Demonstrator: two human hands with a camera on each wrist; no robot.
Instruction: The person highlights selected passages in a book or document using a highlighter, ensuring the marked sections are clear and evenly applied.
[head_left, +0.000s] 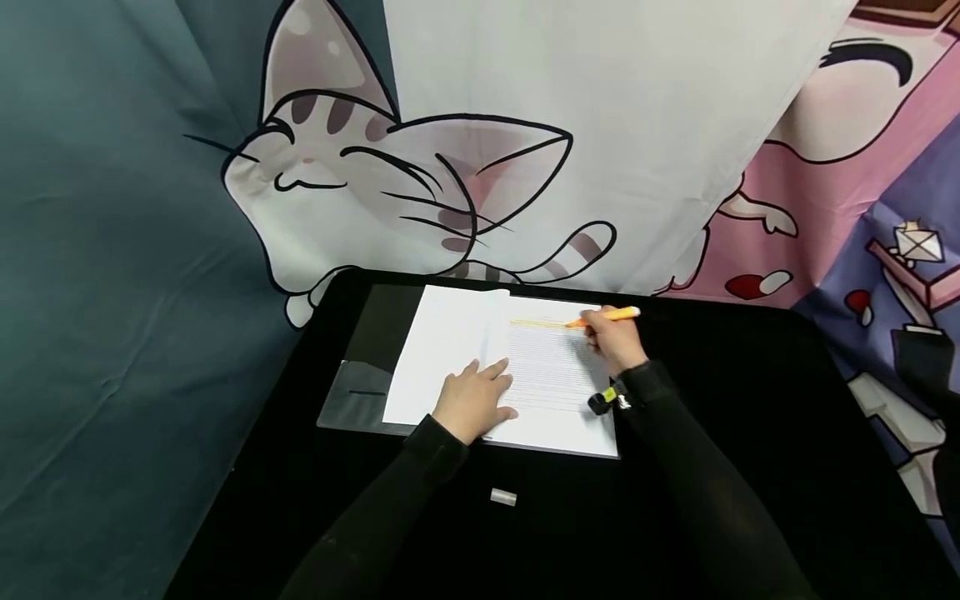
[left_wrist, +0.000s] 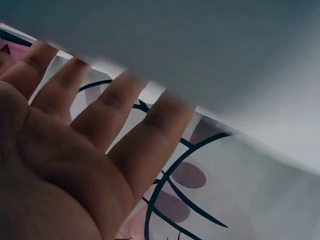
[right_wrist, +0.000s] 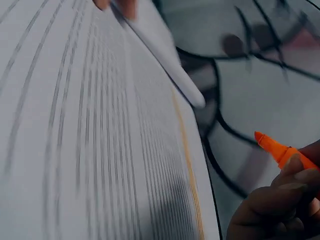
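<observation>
An open book (head_left: 551, 392) of white pages lies on the black table. Rows of printed lines fill its right page, and orange-yellow highlighting (right_wrist: 186, 150) runs along the upper lines. My right hand (head_left: 617, 340) pinches an orange highlighter (head_left: 621, 313) between thumb and fingers. In the head view its tip is at the highlighted lines near the page's right side; touching cannot be told. With fingers spread, my left hand (head_left: 472, 402) rests on the lower part of the book by the centre fold. The left wrist view shows that hand's palm and fingers (left_wrist: 125, 135) at the paper's edge.
Under the book's left side shows a dark cover or folder (head_left: 360, 392). A small whitish piece (head_left: 503, 497) lies on the table (head_left: 720, 400) in front of the book. Behind the table hangs a cartoon-cat cloth (head_left: 510, 67). A black-and-yellow device (head_left: 602, 402) sits at the right wrist.
</observation>
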